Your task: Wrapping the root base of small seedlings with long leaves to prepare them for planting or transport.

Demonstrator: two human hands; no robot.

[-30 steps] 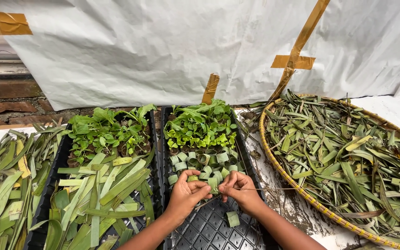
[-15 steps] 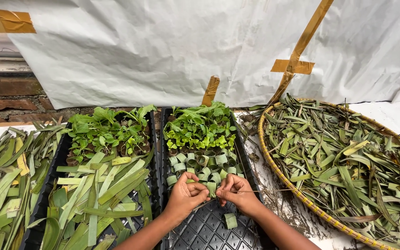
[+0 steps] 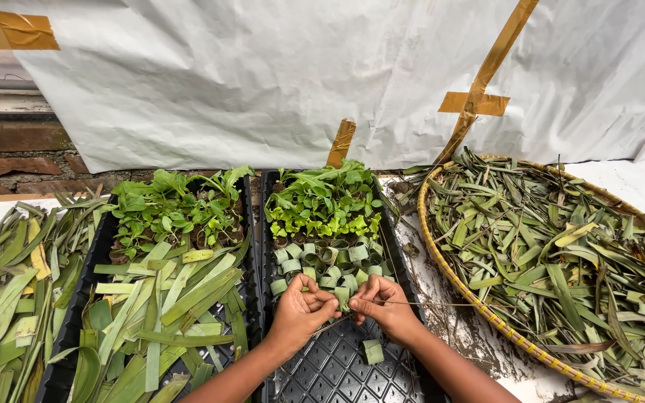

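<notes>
Over the middle of a black seedling tray (image 3: pixel 352 373), the person's two hands are meeting, seen from the head camera. The left hand (image 3: pixel 298 313) and the right hand (image 3: pixel 384 304) are pinching with closed fingertips around a small rolled leaf cup (image 3: pixel 343 297), a short green strip curled into a ring, which is sitting between the two sets of fingers just above the tray. A thin sliver (image 3: pixel 427 303), like a fine stick, is running out to the right from the right hand's fingers. One more leaf cup (image 3: pixel 372 351) is lying alone on the bare black grid of the tray, just below the right hand. Directly beyond the hands, a cluster of finished leaf rings (image 3: pixel 326 263) is standing packed in rows in the same tray, and beyond those, leafy green seedlings (image 3: pixel 326 200) are filling the tray's far end.

To the left, a second black tray (image 3: pixel 69 347) is holding long flat green leaf strips (image 3: pixel 166 313) at its near end and more seedlings (image 3: pixel 177 209) at its far end. Farther left, a loose pile of long leaves (image 3: pixel 9 298) is lying on the surface. To the right, a wide round woven basket (image 3: pixel 472 306) with a yellow rim is holding a heap of duller cut leaf pieces (image 3: pixel 569 261). Behind everything, a white sheet (image 3: pixel 263 75) is hanging, patched with tan tape (image 3: pixel 479 103).
</notes>
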